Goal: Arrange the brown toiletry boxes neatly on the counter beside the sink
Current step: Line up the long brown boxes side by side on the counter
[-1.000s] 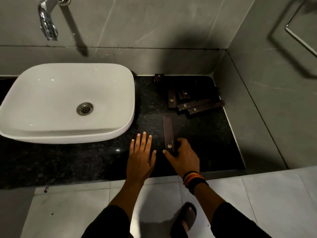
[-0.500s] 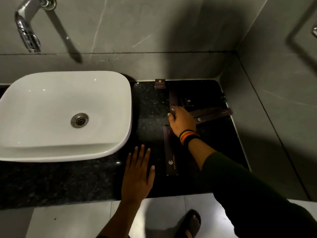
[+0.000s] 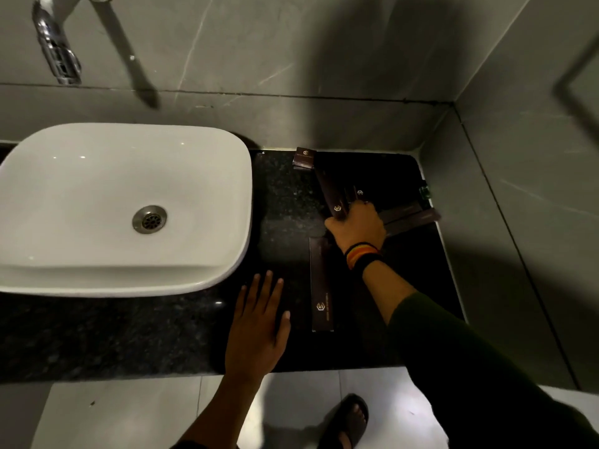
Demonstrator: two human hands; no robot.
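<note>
Right hand (image 3: 355, 226) grips the near end of a long brown box (image 3: 330, 192), tilted, among the heap at the back of the dark desk (image 3: 285, 202) | left hand (image 3: 257, 322) lies flat, fingers spread, holding nothing | second long box (image 3: 321, 286) lies lengthwise between the hands | white sink (image 3: 123, 209) at left

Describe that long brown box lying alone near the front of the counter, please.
The long brown box is slim, dark and looks like cardboard, with a small gold emblem and fine print near its front end. It lies flat and closed on the black speckled counter, pointing front to back. Neither hand touches it.
</note>
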